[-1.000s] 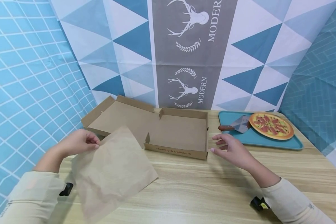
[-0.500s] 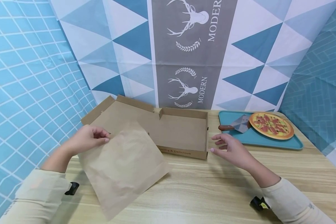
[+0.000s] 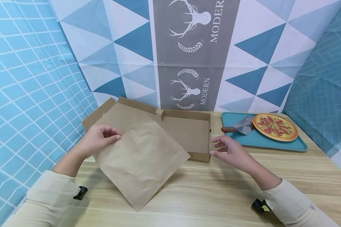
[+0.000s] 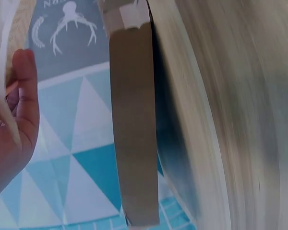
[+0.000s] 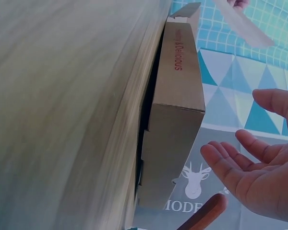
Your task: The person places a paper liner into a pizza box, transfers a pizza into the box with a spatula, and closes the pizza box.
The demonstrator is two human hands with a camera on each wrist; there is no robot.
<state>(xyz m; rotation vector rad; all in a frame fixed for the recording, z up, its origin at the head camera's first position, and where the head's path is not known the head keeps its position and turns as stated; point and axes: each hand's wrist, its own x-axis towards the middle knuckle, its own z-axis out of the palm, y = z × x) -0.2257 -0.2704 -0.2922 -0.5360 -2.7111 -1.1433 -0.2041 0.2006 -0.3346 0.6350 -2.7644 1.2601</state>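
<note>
My left hand [image 3: 100, 140] pinches a sheet of brown paper [image 3: 143, 160] by its left side, thumb against fingers. The sheet hangs above the table and overlaps the front of an opened cardboard pizza box [image 3: 200, 156] in the head view. In the left wrist view the paper [image 4: 4, 91] shows nearly edge-on between thumb and fingers. My right hand [image 3: 234, 154] hovers beside the box's right front corner, fingers loosely bent and nothing in them. Seen from the right wrist, the box [image 5: 175, 81] stands on the table, with the open right hand [image 5: 264, 167] above its side.
At the back right lies a blue tray [image 3: 267, 144] with a pizza [image 3: 275, 127] on it. A pizza server [image 3: 245, 125] rests there too, its wooden handle [image 3: 229, 129] sticking out over the tray's left edge. Patterned sheets [image 3: 187, 56] wall in the wooden table [image 3: 204, 195].
My left hand has moved to the right with the brown paper, which now covers more of the box front and hangs higher. The right hand has hardly moved.
</note>
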